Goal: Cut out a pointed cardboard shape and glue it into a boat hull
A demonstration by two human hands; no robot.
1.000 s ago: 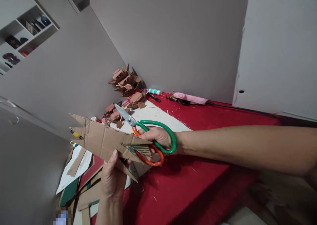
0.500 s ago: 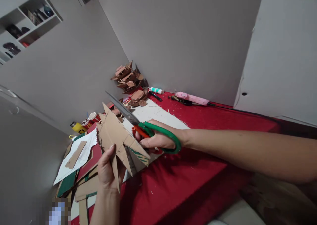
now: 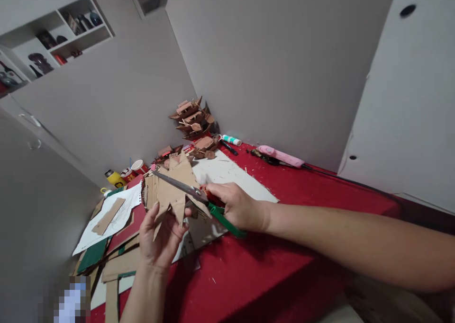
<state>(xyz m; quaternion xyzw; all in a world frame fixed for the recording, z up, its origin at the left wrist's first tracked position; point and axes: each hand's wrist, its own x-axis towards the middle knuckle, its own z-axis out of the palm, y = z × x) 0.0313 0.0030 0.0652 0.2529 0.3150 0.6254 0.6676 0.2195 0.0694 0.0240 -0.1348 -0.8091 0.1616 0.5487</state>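
My left hand grips a jagged, pointed piece of brown cardboard from below, holding it up over the table. My right hand is closed round the green and orange handles of a pair of scissors. The steel blades lie across the cardboard, pointing left toward its upper edge. Both hands hover above a white board lying on the red tablecloth.
A heap of small brown cardboard models stands in the back corner. A glue stick and a pink tool lie by the wall. Cardboard scraps and paper pile at the left, beside cups and a yellow bottle.
The left hand has turned the cardboard piece and lowered it. The scissors have swung down flatter, with the blades now across the cardboard. The view has shifted slightly.
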